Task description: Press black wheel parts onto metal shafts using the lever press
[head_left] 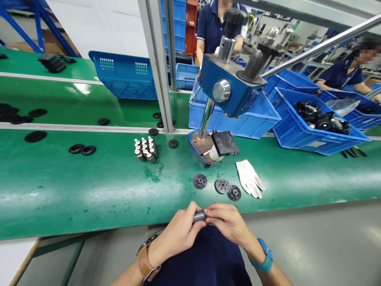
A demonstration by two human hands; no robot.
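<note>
My left hand point(184, 226) is wrapped round a dark grey cylinder point(199, 216), held just off the front edge of the green bench. The fingers of my right hand point(224, 220) pinch together at the cylinder's right end; whatever they hold there is too small to make out. Beyond my hands lie three black and grey slotted discs, one of them a ribbed disc point(200, 181) and another a grey disc point(222, 185). A white glove point(249, 178) rests to their right. Farther left, several small dark cylinders with white tips point(145, 149) stand grouped upright.
A blue hand press point(232, 85) stands on the bench, a black block point(224, 143) at its base. Behind it are blue crates point(235, 119), one with black parts point(323, 119). Black rings point(88, 150) lie at left. Two people work across the bench. A metal post point(159, 67) rises near the middle.
</note>
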